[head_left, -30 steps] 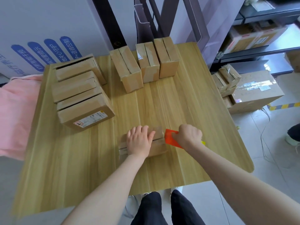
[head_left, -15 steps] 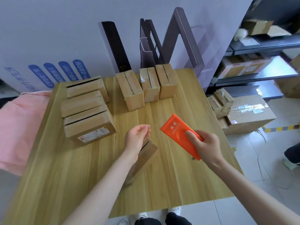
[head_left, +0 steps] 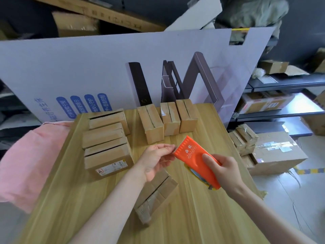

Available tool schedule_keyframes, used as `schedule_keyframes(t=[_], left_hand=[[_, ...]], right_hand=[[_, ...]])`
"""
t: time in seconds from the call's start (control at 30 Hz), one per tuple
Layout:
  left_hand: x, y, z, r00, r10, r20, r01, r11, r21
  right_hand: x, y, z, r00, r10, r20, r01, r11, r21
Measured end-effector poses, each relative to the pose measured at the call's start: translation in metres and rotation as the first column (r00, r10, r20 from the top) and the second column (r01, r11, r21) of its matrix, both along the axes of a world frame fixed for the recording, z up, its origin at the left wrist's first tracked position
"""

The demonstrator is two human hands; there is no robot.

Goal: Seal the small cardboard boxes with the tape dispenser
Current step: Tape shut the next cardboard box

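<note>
Orange plastic marks the tape dispenser [head_left: 195,155], held in the air above the wooden table [head_left: 202,217] with its toothed end pointing away and to the left. The right hand [head_left: 226,170] grips its near end, thumb pressed on the top face and fingers curled beneath. The left hand [head_left: 154,159] meets the dispenser at the toothed edge, thumb and fingertips pinched together right at the teeth; whether a tape end lies between them cannot be told. Below the dispenser and a little to its left, a small cardboard box [head_left: 156,192] lies on the table with shiny tape across its flaps, and neither hand holds it. Left of the dispenser four more boxes [head_left: 105,143] lie side by side in a row. Beyond it three boxes [head_left: 168,120] stand in front of a white printed board [head_left: 88,71]. Far left of the dispenser is a pink cloth [head_left: 29,161], and to its right a large carton [head_left: 277,152] sits on the floor
</note>
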State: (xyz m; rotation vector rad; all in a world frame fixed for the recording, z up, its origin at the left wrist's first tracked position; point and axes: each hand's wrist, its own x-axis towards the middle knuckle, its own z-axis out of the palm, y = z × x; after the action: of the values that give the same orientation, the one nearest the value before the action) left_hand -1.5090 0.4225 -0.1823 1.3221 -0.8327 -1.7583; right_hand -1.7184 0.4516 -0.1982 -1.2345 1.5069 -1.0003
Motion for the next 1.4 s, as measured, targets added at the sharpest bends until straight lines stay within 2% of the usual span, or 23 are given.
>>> schedule_keyframes(t=[0.4, 0.57, 0.73, 0.9, 1.0, 1.17, 1.33, 1.4], left_hand=[[0.015, -0.012, 0.019, 0.996, -0.037, 0.078, 0.044, 0.996, -0.084], [0.021, -0.015, 0.019, 0.993, -0.021, 0.114, 0.024, 0.999, -0.026], [0.021, -0.013, 0.012, 0.975, 0.029, 0.220, -0.021, 0.999, -0.042], [0.017, -0.019, -0.006, 0.918, 0.207, 0.337, -0.179, 0.977, -0.114], [0.016, -0.025, -0.020, 0.874, 0.263, 0.408, -0.229, 0.965, -0.130], [0.014, -0.029, -0.038, 0.834, 0.213, 0.508, -0.173, 0.977, -0.126], [0.041, -0.035, -0.075, 0.740, 0.295, 0.604, -0.317, 0.946, -0.073], [0.046, -0.032, -0.091, 0.734, 0.204, 0.647, -0.227, 0.973, -0.049]], right_hand=[[0.017, -0.006, 0.023, 0.998, 0.021, 0.067, -0.019, 0.999, -0.041], [0.022, -0.003, 0.029, 0.999, 0.009, 0.036, -0.006, 0.998, -0.062], [0.027, 0.003, 0.028, 0.998, 0.003, -0.061, -0.008, 0.996, -0.083], [0.035, 0.005, 0.018, 0.921, -0.003, -0.390, -0.039, 0.994, -0.099], [0.040, 0.003, 0.015, 0.854, -0.003, -0.520, -0.040, 0.997, -0.071], [0.028, 0.010, 0.003, 0.809, 0.052, -0.585, -0.047, 0.999, 0.024], [-0.019, 0.034, -0.017, 0.796, 0.071, -0.601, 0.014, 0.991, 0.136], [-0.034, 0.043, -0.031, 0.793, 0.078, -0.604, 0.046, 0.981, 0.187]])
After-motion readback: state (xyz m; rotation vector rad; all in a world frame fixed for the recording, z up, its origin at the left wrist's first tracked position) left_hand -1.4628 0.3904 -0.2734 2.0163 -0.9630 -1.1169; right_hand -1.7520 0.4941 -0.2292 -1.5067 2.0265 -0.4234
